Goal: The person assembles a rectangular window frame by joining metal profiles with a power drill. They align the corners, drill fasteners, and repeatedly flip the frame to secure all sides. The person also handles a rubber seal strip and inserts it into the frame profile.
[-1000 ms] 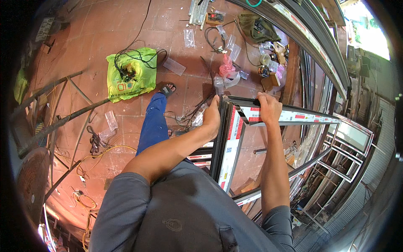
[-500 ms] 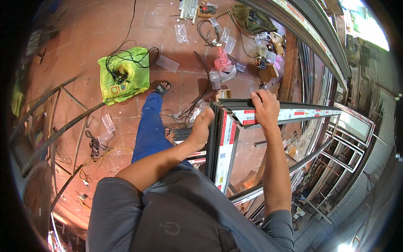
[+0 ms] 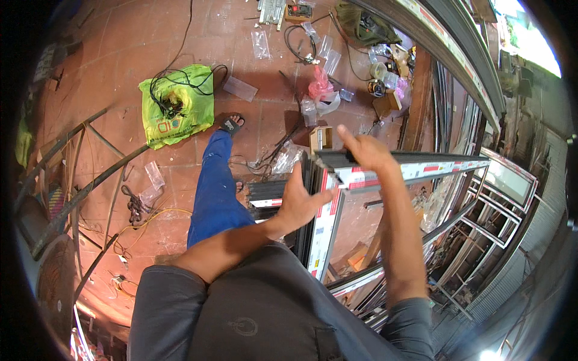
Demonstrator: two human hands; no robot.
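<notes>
- The frame [image 3: 415, 172] is lying right at the fingers, its corner [image 3: 329, 178] sitting between both sets.
- Its long bar [image 3: 448, 167] is running rightward from the right hand's [image 3: 370, 153] fingers, which are overlapping its far edge; whether they are gripping, I cannot tell.
- Its short bar [image 3: 321, 231] is running bodyward from the left hand [image 3: 296, 203], which is lying nearer the corner, fingers spreading, thumb crossing it, unclenched.

The left forearm [image 3: 232, 243] slants up and rightward, the left hand [image 3: 294, 201] spread with fingers [image 3: 295, 174] pointing up and thumb [image 3: 325, 196] stretched right. The right forearm [image 3: 401, 231] stands nearly upright; the right hand [image 3: 370, 151] tilts leftward, one digit [image 3: 343, 132] extended up and left.
</notes>
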